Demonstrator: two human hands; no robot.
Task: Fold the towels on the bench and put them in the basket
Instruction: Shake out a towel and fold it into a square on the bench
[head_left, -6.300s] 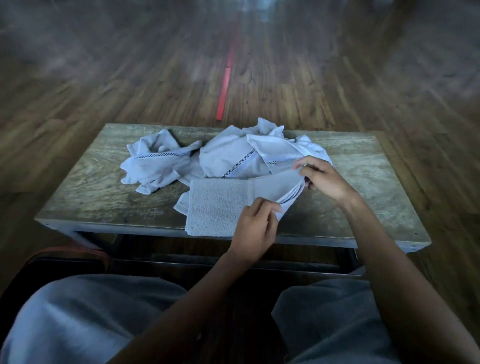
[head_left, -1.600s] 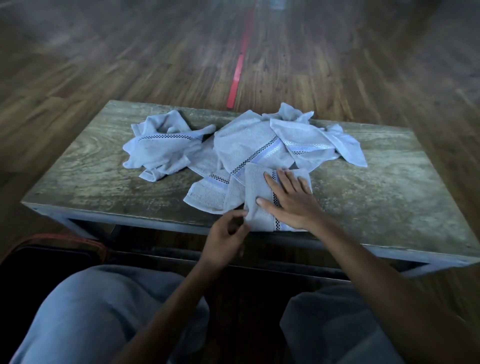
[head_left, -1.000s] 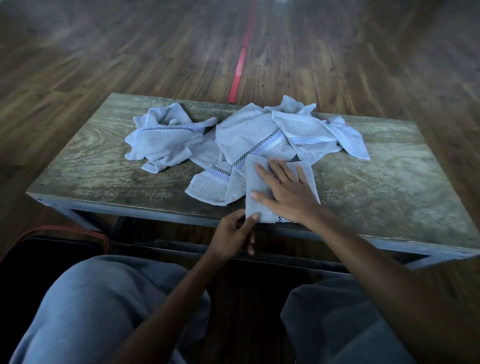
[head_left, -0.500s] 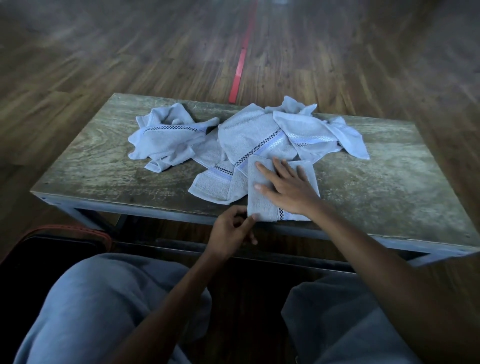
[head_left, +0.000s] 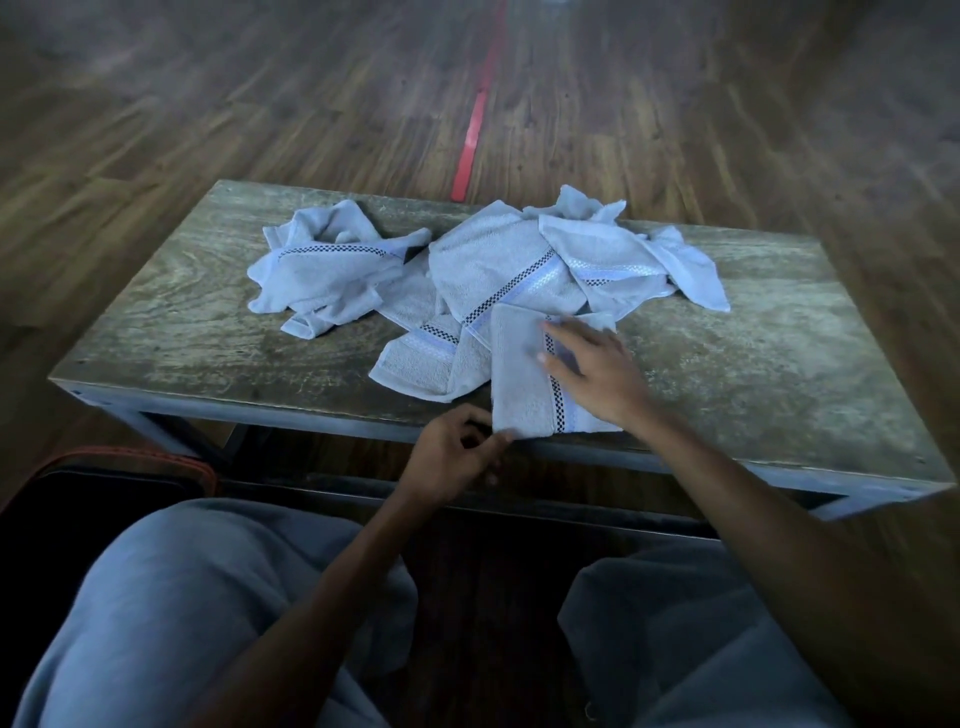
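A folded pale blue towel (head_left: 522, 376) with a checkered stripe lies at the near edge of the wooden bench (head_left: 769, 364). My right hand (head_left: 597, 371) rests flat on it, fingers straight and slightly blurred. My left hand (head_left: 454, 457) pinches the towel's near left corner at the bench edge. Behind it lies a heap of crumpled towels (head_left: 545, 260), and one more crumpled towel (head_left: 327, 265) sits to the left. A dark basket with an orange rim (head_left: 135, 460) stands on the floor at my lower left, mostly hidden by my knee.
The bench stands on a dark wooden floor with a red tape line (head_left: 470, 145) running away from it. My knees in grey trousers (head_left: 182, 613) fill the bottom of the view. Bare bench surface shows at both ends.
The towel went from half-folded to a small folded rectangle. In the last second my right hand slid across its top while my left hand kept the near corner.
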